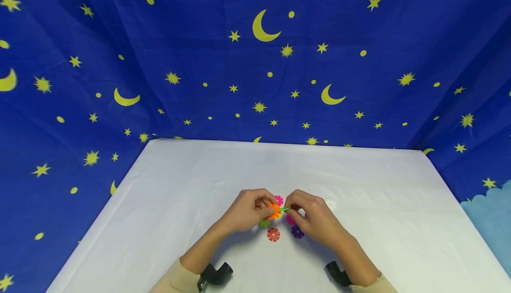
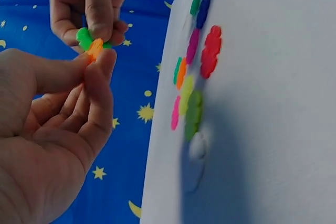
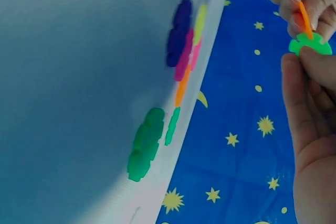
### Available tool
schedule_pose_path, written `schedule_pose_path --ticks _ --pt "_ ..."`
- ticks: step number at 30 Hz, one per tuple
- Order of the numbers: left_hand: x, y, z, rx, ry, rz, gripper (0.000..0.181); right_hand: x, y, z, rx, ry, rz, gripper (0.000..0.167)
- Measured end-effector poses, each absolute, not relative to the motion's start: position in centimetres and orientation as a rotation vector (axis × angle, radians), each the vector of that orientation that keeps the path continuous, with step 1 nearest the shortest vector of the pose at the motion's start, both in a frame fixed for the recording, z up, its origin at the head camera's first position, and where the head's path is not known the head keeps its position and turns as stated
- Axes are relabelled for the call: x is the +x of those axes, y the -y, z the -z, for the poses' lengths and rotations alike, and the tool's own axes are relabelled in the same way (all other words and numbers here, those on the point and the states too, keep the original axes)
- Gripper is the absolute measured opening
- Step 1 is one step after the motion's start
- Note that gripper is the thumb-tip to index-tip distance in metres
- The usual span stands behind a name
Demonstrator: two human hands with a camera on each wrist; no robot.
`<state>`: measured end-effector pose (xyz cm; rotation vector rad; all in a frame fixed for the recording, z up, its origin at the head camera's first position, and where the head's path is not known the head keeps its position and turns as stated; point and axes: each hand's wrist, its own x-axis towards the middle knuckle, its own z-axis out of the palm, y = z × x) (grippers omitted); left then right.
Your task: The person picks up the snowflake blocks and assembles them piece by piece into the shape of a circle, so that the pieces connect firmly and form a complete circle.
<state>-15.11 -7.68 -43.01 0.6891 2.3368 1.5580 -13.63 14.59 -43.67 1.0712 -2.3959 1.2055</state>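
My left hand [image 1: 244,211] pinches an orange notched plastic disc [image 1: 274,211] between thumb and fingers. A bright green notched disc [image 3: 318,45] is pinched in my right hand [image 1: 317,216]. The two discs meet at their edges, crosswise to each other, above the table. In the left wrist view the orange disc [image 2: 95,50] stands against the green disc [image 2: 83,39]. Whether their slots are fully engaged cannot be told, since fingertips cover part of both.
Several loose notched discs lie on the white table [image 1: 179,177] beneath the hands, among them a red disc [image 1: 273,234], a purple disc [image 1: 297,231], a white disc [image 1: 330,204] and a dark green disc [image 3: 146,144]. A blue star-printed cloth [image 1: 223,62] hangs behind.
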Motion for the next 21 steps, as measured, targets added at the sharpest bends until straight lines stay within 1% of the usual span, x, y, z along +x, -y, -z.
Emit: schedule_pose_path --ticks 8,13,21 --pt "-14.75 7.02 43.45 0.661 -2.450 -1.534 0.010 -13.51 -14.27 43.94 1.103 2.353 -1.037 0.027" --pt "-14.78 7.12 43.31 0.654 -2.459 -1.533 0.008 -13.56 -14.19 44.00 1.088 2.356 -1.046 0.026" --pt "-15.14 7.37 43.49 0.633 -2.431 -1.553 0.012 -13.51 -13.87 44.29 1.063 2.333 -1.013 0.028"
